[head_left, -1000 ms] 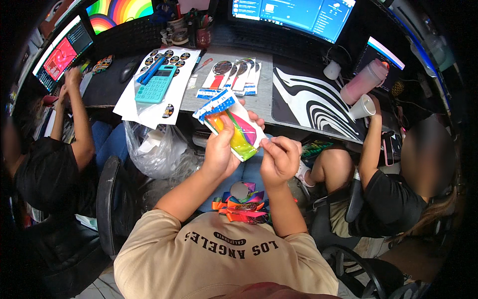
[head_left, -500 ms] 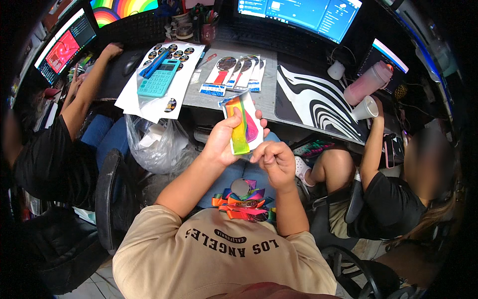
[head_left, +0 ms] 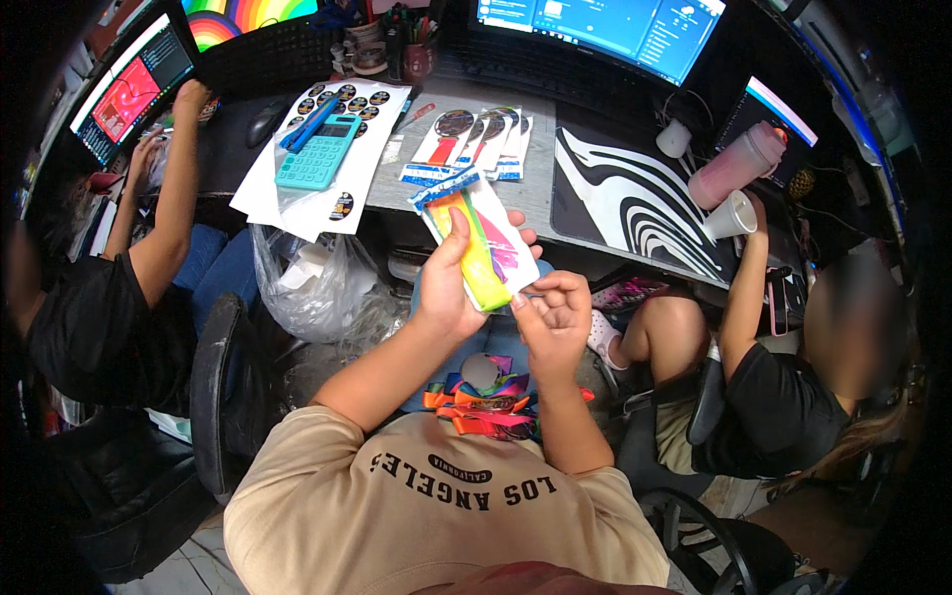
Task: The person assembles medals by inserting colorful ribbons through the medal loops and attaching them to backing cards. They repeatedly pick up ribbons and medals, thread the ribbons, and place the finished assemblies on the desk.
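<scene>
My left hand [head_left: 448,283] grips a clear packet [head_left: 513,263] with a white card and a yellow-green and pink ribbon inside, its thumb lying over the front. A blue printed strip runs along the packet's far end. With thumb and forefinger, my right hand [head_left: 555,319] pinches the near corner of the packet, beside the ribbon's lower end. On my lap lies a pile of colourful ribbons [head_left: 476,405] with a round grey disc [head_left: 480,371] on top. Several packaged medals with ribbons [head_left: 451,139] lie overlapping on the desk beyond my hands.
A teal calculator [head_left: 315,164] rests on sheets of round stickers [head_left: 347,213]. A clear plastic bag [head_left: 307,288] hangs at the desk edge. To the right are a black-and-white mat [head_left: 635,198], a pink bottle [head_left: 739,164] and a co-worker's hand near a white cup [head_left: 731,216]. Another co-worker sits left.
The packet has turned slightly, and its blue end strip now shows fully. My right hand's fingers have closed on its near corner. The left co-worker's hand has moved towards the screen.
</scene>
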`<state>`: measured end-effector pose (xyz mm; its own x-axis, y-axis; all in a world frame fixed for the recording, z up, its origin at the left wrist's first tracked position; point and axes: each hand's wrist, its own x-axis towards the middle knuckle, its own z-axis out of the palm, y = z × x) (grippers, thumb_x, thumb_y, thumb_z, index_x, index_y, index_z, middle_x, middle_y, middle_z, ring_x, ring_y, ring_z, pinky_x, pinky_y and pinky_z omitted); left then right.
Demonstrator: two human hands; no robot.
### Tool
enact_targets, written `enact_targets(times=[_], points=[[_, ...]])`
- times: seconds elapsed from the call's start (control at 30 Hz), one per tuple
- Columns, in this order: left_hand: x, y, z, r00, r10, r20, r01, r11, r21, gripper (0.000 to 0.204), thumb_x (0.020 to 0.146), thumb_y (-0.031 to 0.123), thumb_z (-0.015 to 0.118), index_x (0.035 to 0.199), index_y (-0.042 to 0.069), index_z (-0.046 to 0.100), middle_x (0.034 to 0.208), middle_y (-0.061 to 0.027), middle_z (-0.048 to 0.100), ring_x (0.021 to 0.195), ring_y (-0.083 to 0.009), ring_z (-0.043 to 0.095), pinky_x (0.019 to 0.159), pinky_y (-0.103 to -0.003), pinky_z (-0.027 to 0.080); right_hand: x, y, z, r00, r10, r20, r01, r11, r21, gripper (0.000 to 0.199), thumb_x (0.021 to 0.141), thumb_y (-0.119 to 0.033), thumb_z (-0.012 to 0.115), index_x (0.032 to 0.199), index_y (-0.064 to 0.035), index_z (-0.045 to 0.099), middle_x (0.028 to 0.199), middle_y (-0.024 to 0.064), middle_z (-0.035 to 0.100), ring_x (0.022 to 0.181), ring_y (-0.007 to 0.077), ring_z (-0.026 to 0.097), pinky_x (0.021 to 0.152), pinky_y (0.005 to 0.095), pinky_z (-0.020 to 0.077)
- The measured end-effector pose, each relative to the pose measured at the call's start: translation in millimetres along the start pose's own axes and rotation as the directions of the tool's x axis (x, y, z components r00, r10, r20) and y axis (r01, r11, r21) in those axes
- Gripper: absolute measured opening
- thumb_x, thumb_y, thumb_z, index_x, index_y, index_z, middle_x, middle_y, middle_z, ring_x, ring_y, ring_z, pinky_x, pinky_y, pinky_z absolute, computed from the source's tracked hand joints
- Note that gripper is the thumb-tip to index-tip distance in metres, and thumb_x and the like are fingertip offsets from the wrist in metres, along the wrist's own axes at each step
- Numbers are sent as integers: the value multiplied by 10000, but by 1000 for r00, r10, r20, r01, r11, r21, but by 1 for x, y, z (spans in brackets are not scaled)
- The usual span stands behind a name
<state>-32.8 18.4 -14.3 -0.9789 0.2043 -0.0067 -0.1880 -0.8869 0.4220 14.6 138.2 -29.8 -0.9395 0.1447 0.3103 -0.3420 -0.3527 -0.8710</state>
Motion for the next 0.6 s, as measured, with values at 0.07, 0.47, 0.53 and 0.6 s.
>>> enact_targets(times=[0.07,0.47,0.53,0.6], points=[[-4,-4,2,997,64,50,-70,990,121,591,988,491,423,1309,-5,441,1194,-176,581,1102,-325,604,981,-501,481,1,-1,-1,992,124,-33,-118,985,127,280,856,55,658,1046,-22,467,950,101,626,598,15,490,454,159,333],[0,36,-5,865,478,153,-502,811,301,404,1046,340,338,1340,65,373,1163,-189,567,1049,-294,614,936,-462,517,-6,6,-25,935,319,-154,-319,948,24,333,842,4,709,1146,13,574,786,66,675,524,21,473,427,165,310],[0,42,-8,859,492,140,-511,819,260,398,1049,330,321,1338,62,373,1176,-197,563,1056,-310,613,944,-482,518,-15,12,-32,941,305,-147,-303,952,40,234,847,2,704,1059,26,608,793,68,678,533,22,486,433,167,320],[-2,50,-8,845,534,39,-525,813,252,401,1049,329,314,1347,65,368,1197,-208,557,1071,-326,609,959,-506,514,-23,17,-42,933,330,-142,-329,944,27,240,849,7,701,1067,27,603,800,69,681,534,20,481,442,173,333]])
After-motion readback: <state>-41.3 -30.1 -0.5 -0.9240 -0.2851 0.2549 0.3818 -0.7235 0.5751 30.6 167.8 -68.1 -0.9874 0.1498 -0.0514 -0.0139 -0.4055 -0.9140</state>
